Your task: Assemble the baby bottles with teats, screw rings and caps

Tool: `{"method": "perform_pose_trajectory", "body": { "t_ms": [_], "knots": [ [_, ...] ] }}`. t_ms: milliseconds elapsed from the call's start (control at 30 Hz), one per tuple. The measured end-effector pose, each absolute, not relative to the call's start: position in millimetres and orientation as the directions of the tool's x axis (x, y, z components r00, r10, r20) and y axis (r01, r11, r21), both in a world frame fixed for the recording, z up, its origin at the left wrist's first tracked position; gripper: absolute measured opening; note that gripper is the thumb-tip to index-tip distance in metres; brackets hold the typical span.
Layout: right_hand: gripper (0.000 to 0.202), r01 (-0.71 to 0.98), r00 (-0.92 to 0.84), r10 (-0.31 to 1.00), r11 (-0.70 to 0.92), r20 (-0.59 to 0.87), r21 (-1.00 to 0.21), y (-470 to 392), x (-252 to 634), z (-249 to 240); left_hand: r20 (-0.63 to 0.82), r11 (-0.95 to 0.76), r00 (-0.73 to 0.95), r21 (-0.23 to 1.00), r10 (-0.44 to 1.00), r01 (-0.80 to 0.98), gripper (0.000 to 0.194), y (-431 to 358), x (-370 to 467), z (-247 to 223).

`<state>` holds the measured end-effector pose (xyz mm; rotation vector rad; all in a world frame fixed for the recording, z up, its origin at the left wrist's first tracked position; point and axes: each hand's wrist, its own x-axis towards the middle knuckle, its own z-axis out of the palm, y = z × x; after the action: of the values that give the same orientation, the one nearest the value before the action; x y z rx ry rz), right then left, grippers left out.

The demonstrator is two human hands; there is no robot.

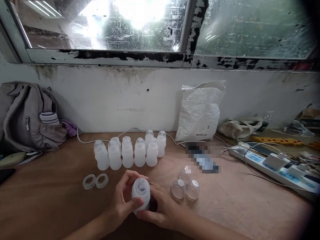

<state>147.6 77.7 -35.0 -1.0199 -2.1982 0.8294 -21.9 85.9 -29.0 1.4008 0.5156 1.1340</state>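
Between my hands stands a translucent white baby bottle (141,191), its top tilted toward me so that the round opening shows. My left hand (122,200) wraps its left side, with the thumb across the front. From the right, my right hand (165,206) grips the lower part, its thumb near the base. Two loose white rings (95,181) lie on the table to the left. To the right are a few clear dome caps (185,186). Behind my hands, several baby bottles (127,153) with clear caps are grouped upright.
A white plastic bag (200,111) leans against the wall, with a blurred-out item before it. On the right, a power strip (272,166) carries plugs and cables. A grey backpack (27,116) rests at the far left. The wooden table (50,203) runs to the wall.
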Motion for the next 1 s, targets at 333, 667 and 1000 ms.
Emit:
{"method": "perform_pose_trajectory", "body": {
  "t_ms": [333, 667, 1000],
  "knots": [
    [0.047, 0.479, -0.551, 0.788, 0.567, 0.274, -0.67, 75.2, 147.4, -36.1, 0.298, -0.24, 0.395, 0.952, 0.869, -0.191, 0.044, 83.5, -25.6, -30.3],
    [0.07, 0.455, -0.453, 0.719, 0.695, 0.528, -0.556, 63.6, 153.9, -29.9, 0.329, -0.269, 0.518, 0.944, 0.79, -0.189, 0.048, 86.9, -27.1, -37.1],
    [0.027, 0.381, -0.328, 0.906, 0.386, 0.268, -0.84, 74.3, 155.2, 13.9, 0.067, -0.059, 0.684, 0.998, 0.727, -0.035, 0.039, 86.5, -22.5, -32.2]
  ]
}}
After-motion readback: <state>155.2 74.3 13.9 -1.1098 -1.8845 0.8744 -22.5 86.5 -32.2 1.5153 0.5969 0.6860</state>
